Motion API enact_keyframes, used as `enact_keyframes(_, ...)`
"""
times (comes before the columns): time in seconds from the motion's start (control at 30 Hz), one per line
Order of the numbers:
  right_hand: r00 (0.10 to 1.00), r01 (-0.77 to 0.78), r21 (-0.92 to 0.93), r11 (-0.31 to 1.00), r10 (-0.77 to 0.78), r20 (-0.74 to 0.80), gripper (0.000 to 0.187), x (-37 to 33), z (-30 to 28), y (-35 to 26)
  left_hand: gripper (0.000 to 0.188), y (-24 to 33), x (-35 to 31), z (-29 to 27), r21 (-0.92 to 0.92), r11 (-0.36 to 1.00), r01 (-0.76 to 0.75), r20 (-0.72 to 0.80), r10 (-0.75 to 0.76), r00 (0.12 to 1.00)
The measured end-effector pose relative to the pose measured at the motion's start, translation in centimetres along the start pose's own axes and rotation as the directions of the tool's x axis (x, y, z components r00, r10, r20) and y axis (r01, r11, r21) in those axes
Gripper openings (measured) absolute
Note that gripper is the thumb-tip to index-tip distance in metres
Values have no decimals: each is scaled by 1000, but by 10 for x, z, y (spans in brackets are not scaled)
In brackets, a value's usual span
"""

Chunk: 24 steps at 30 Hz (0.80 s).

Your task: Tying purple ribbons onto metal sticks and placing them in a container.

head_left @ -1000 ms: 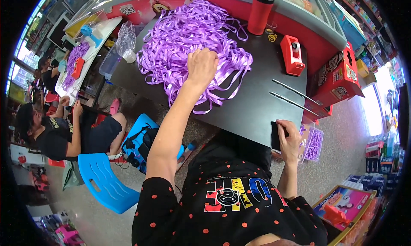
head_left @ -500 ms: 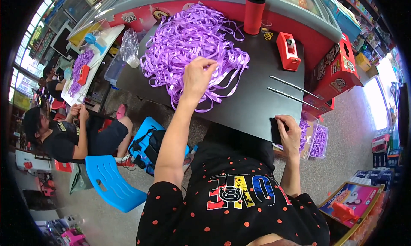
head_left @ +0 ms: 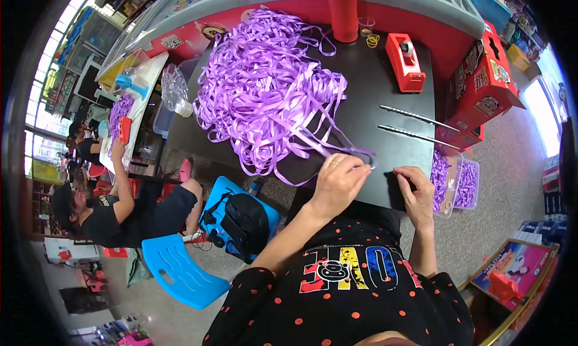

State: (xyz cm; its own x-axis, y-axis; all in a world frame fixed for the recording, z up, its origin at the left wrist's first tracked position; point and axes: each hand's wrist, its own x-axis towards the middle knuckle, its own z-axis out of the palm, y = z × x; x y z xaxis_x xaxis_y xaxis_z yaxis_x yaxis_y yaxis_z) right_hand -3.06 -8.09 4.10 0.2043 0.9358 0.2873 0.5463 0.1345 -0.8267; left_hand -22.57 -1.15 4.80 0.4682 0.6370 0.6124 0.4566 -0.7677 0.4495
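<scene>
A large tangled heap of shiny purple ribbon [head_left: 259,87] covers the left part of the dark table [head_left: 376,66]. Low over the table's near edge, my left hand [head_left: 340,180] pinches the end of a ribbon strand [head_left: 313,142], which runs back up into the heap. My right hand [head_left: 416,192] rests at the table's near right edge, fingers bent and a little apart, with nothing visible in them. Two thin twisted metal rods [head_left: 415,134] stick out past the table's right side, beyond that hand.
A red tape dispenser [head_left: 405,63], a red tumbler [head_left: 343,15] and yellow rubber bands [head_left: 373,41] stand toward the back. Clear bins of purple pieces [head_left: 465,186] sit below right, near a red carton [head_left: 481,81]. A blue chair [head_left: 180,274] and a seated co-worker [head_left: 114,216] are at left.
My left hand has come from above the heap toward me and to the right, drawing a ribbon strand out with it. The right hand stays at the table edge. The co-worker's arm has reached farther forward.
</scene>
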Motion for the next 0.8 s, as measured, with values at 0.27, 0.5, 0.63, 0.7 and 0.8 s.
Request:
enact_keyframes(0.27,929,-130,-59,990,142,342,28,37,-23,-25,22,-8,-10,18,-26,999,28,41,-27,999)
enact_keyframes(0.5,814,403,-142,904,-284,507,25,116,37,-49,26,-12,-13,19,-18,998,-56,36,57,998)
enact_keyframes(0.63,806,496,-334,802,-282,520,25,141,93,-33,27,-7,-16,13,-11,999,-33,-22,33,999)
enact_keyframes(0.7,813,496,-308,812,-308,495,23,142,103,-28,27,-6,-17,12,11,1000,-18,-46,19,999)
enact_keyframes(0.8,835,444,-268,855,-286,470,19,142,105,-21,29,-4,-17,13,-125,992,32,-90,-44,995)
